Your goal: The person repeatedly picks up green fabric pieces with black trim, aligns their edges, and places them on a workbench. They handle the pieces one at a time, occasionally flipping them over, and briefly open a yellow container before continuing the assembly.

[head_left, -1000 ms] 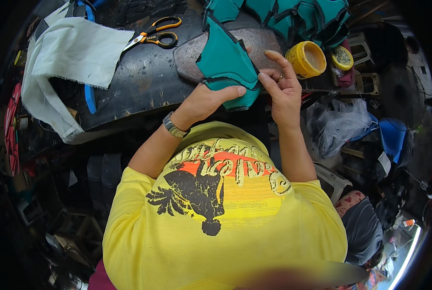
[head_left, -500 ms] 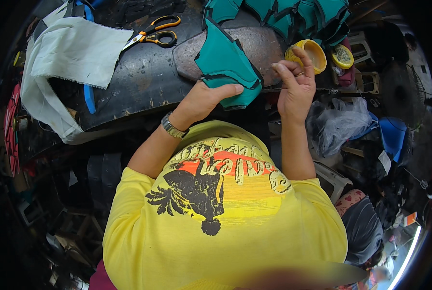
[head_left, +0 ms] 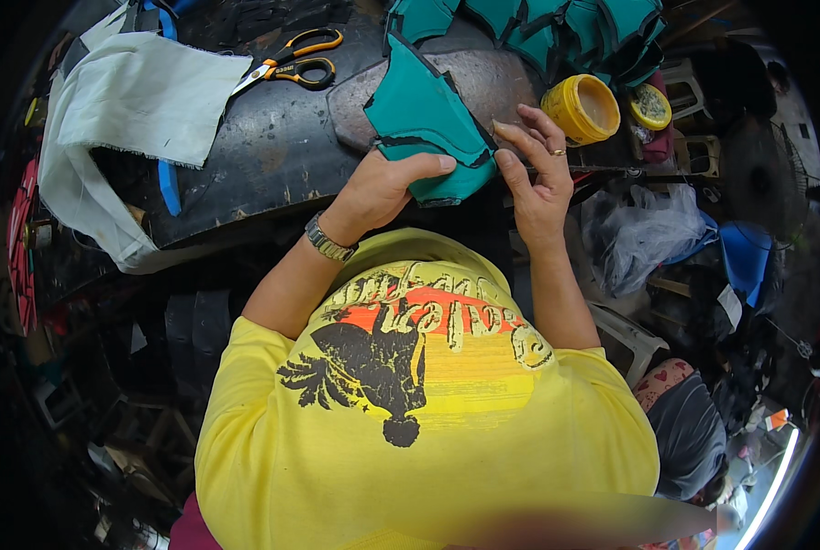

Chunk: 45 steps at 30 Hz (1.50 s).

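Note:
A teal shoe-upper piece (head_left: 419, 105) with black edges, looking like leather, lies tilted over the front of the bench. My left hand (head_left: 373, 191) is closed on its lower left part, thumb on top and the other fingers hidden beneath. At the piece's right edge is my right hand (head_left: 543, 188), its thumb and forefinger tips parted and close to that edge; whether both touch it I cannot tell. Under the piece sits a brown, worn slab (head_left: 369, 96). An opened yellow jar (head_left: 570, 108) stands just beyond my right hand.
Orange-and-black scissors (head_left: 295, 66) rest left of the slab on the dark bench (head_left: 268, 151). White cloth (head_left: 158, 92) drapes over its left end. More teal pieces (head_left: 557, 37) are heaped at the back right. A yellow lid-like round (head_left: 649, 107) and clear plastic bag (head_left: 648, 234) are at right.
My right hand has come left and slightly down, from in front of the yellow jar to the teal piece's right edge. Its thumb and forefinger have parted. The left hand keeps its hold.

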### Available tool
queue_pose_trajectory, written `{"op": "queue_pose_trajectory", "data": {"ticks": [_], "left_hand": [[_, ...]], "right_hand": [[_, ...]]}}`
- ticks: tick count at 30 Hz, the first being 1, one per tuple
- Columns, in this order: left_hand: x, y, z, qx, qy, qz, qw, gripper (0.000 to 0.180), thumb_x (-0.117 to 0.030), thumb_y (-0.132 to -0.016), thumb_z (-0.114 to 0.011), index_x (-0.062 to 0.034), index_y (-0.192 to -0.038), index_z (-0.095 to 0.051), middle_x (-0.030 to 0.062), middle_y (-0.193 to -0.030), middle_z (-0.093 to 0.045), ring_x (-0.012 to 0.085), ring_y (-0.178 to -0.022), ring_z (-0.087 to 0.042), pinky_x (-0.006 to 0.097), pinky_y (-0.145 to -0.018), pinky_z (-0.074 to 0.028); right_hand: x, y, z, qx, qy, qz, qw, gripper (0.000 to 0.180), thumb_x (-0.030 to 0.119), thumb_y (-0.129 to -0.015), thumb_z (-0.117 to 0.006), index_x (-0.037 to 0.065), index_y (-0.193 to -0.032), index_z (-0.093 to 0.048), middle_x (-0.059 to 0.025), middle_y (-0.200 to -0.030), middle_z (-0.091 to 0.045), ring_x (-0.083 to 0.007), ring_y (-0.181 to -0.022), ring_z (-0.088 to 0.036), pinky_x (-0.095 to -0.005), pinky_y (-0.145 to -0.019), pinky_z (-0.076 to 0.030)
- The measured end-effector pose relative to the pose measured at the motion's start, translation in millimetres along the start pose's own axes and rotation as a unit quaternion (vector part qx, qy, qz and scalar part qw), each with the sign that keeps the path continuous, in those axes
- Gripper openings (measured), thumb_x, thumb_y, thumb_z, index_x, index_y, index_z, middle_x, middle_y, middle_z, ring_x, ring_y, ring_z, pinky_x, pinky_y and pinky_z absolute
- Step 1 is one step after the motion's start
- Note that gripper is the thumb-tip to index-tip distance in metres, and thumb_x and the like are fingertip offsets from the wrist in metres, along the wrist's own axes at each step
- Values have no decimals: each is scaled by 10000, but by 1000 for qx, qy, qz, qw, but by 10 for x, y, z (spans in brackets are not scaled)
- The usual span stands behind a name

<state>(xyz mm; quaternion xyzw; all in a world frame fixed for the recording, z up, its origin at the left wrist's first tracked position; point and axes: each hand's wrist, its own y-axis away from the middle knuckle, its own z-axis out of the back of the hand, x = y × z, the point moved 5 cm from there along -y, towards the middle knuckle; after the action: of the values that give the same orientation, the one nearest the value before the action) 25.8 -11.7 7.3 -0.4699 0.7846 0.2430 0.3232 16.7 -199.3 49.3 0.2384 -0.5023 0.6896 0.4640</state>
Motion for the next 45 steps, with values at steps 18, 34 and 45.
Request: {"op": "queue_pose_trajectory", "data": {"ticks": [18,34,45], "left_hand": [[-46,-28,35,-50,61,-2,997,304,-168,-1011,-589,-2,-1266,-590,120,-1186,-689,216,-1057,-692,373,-913,-575],[-98,3,141,51,78,-66,993,488,-218,-958,-673,-41,-1381,-510,102,-1298,-636,218,-1200,-616,384,-1039,-488],[-131,3,114,-8,-35,-28,999,476,-10,-845,-756,-25,-1281,-566,57,-1168,-674,160,-1062,-655,329,-924,-548]], "right_hand": [[323,-71,-36,122,182,244,945,572,651,-876,-598,162,-1096,-798,-148,-1418,-509,-340,-1337,-418,-448,-1125,-316],[-2,-73,-347,88,-352,-157,918,829,-75,-843,-713,80,-1547,-304,-50,-974,-668,-91,-897,-620,-219,-833,-490],[-40,-234,-296,63,-389,-189,899,706,-53,-863,-699,76,-1489,-398,-30,-909,-654,-95,-828,-614,-193,-738,-471]]}}
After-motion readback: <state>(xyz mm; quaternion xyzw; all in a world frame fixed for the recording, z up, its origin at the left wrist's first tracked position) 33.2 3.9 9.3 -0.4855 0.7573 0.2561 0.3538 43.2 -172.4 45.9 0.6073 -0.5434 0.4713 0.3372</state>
